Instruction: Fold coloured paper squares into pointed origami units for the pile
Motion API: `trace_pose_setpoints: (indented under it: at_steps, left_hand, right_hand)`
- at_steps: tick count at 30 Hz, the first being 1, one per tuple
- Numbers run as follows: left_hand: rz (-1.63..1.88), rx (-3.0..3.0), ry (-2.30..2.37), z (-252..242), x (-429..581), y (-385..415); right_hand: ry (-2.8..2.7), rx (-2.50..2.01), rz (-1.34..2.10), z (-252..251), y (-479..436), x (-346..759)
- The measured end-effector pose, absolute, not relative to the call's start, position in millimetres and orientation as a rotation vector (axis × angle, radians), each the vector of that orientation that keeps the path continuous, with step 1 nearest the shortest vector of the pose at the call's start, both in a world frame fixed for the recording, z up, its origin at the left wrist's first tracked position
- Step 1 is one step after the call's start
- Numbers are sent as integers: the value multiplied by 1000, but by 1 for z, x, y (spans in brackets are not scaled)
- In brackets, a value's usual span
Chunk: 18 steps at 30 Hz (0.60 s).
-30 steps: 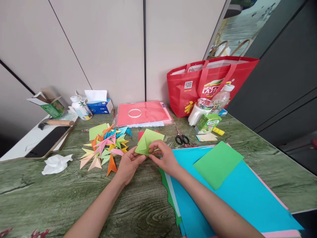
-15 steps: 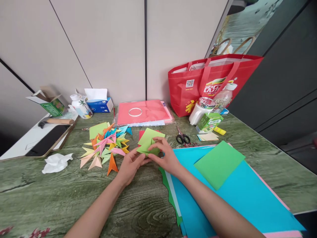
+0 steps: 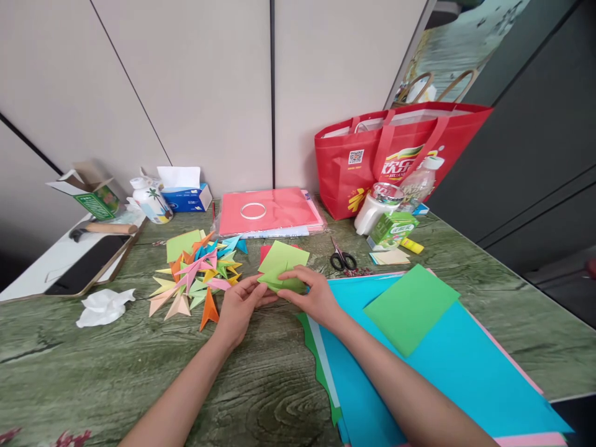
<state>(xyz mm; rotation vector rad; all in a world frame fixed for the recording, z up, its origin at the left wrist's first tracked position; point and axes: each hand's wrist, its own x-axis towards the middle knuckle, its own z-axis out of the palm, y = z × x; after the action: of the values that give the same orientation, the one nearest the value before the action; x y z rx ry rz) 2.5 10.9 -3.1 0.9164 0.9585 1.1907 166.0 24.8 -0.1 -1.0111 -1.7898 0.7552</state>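
Head view, big to small. Green marbled table (image 3: pixel 93 372) across the full frame. On its right half, stack of large cyan sheets (image 3: pixel 447 385), with one darker green sheet (image 3: pixel 410 307) lying on top. At the back right, against the wall, red tote bag (image 3: pixel 400 155). Left of that, flat pink paper pack (image 3: pixel 279 214) with a tape ring on it. Mid-left, pile of folded paper darts (image 3: pixel 195 276), mixed colours, just beside the left hand (image 3: pixel 237 307).

Centre: left hand and right hand (image 3: pixel 311 298) both closed on a light-green sheet (image 3: pixel 282 262), part-folded, low over the table between pile and cyan stack, far flap standing up. Left thumb and fingers pinched on the near-left corner. Right fingers clamped over the near edge, thumb underneath mostly hidden.

Versus half a second ago: right fingers dropped from the top fold to the near edge, sheet lower and flatter, left pinch unchanged. Reads as one crease set and the near edge now being worked; folding midway, not finished.

Behind the hands, black scissors (image 3: pixel 342 259), untouched, apart from both. Far left, crumpled tissue (image 3: pixel 105 306).
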Motion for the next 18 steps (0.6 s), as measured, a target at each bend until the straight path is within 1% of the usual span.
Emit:
trace_pose_setpoints:
  at_steps: [8,18]
  left_hand:
    - [1195,835,984,2,4,10]
    - [1261,799,974,2,2,12]
  right_hand:
    - [-1747,-1014,842,-2,27,166]
    - [-1788,-1098,845,-3,24,165]
